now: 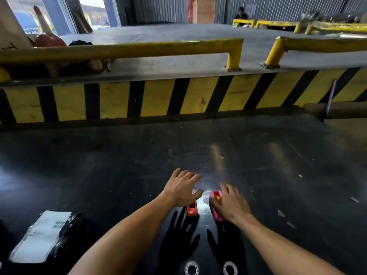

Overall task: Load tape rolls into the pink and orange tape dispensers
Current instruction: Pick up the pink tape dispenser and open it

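An orange tape dispenser (192, 209) lies on the dark glossy table, its far end hidden under my left hand (183, 188). That hand hovers over it palm down with fingers spread. A pink tape dispenser (215, 205) lies to its right, and my right hand (231, 203) rests on its right side, thumb against it. Two clear tape rolls stand at the near edge, one on the left (191, 267) and one on the right (230, 268), between my forearms.
A black wrapped parcel with a white label (42, 237) sits near left. A yellow-and-black striped barrier (158, 98) runs across the table's far side, yellow rails (119, 49) above it. Cardboard (345, 114) lies far right. A person sits far back.
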A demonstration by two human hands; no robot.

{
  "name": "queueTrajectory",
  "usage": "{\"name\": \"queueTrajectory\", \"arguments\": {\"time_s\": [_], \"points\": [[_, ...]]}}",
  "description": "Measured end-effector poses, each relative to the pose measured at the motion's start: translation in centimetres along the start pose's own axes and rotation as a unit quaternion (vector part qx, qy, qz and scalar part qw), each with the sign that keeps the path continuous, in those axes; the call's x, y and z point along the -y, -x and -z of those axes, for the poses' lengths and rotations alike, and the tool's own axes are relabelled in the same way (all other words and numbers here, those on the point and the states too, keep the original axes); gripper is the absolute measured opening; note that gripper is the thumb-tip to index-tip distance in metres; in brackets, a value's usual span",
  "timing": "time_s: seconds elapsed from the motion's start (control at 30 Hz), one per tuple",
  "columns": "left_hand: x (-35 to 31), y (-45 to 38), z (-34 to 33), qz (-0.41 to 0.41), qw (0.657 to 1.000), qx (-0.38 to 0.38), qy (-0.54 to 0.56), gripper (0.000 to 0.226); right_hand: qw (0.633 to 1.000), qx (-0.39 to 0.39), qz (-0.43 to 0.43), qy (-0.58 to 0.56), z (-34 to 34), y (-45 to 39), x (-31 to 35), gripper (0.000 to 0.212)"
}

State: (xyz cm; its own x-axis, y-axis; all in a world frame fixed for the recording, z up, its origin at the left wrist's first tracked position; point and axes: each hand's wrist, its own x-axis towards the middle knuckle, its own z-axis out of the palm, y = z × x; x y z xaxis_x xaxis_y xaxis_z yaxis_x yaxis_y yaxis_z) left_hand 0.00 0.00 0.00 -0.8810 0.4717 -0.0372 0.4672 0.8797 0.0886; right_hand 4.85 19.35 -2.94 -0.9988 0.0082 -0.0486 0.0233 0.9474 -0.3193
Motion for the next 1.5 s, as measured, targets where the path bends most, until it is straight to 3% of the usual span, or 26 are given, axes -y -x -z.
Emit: {"name": "queueTrajectory", "arguments": {"time_s": [0.1,0.27,0.4,0.57,0.93,1.03,1.17,1.5], "points": [[-0.7,-0.7,-1.4,-0.038,0.998,0.048,-0.004,0.066,0.998,-0.004,-0.05,-0.049,-2.1,0.4,-1.0,0.059],[-1.6,-2.3,-4.4,-0.081,0.992,0.093,0.012,0.071,0.991,0.051,-0.082,-0.089,-4.4,1.0,-2.1,0.068],[-2.7,-3.0,-6.2,-0.106,0.989,0.103,0.027,0.075,0.985,0.053,-0.089,-0.135,-5.6,1.6,-3.4,0.043],[-3.6,-3.3,-7.6,-0.122,0.986,0.108,0.04,0.078,0.988,0.07,-0.068,-0.119,-5.1,1.9,-5.4,0.044],[-5.7,2.0,-9.8,-0.08,0.983,0.113,0.117,0.062,0.98,0.186,0.067,-0.024,-3.2,2.4,-8.6,0.053],[-5.3,4.0,-10.3,-0.057,0.979,0.097,0.17,0.063,0.979,0.152,0.135,0.023,-3.9,3.4,-7.3,0.057],[-4.1,5.9,-10.4,-0.023,0.977,0.081,0.197,0.063,0.969,0.068,0.233,0.045,-5.4,4.3,-4.8,0.046],[-2.5,9.3,-9.8,-0.003,0.971,0.074,0.228,0.064,0.968,-0.004,0.249,0.007,-6.9,5.6,-1.0,0.021]]}}
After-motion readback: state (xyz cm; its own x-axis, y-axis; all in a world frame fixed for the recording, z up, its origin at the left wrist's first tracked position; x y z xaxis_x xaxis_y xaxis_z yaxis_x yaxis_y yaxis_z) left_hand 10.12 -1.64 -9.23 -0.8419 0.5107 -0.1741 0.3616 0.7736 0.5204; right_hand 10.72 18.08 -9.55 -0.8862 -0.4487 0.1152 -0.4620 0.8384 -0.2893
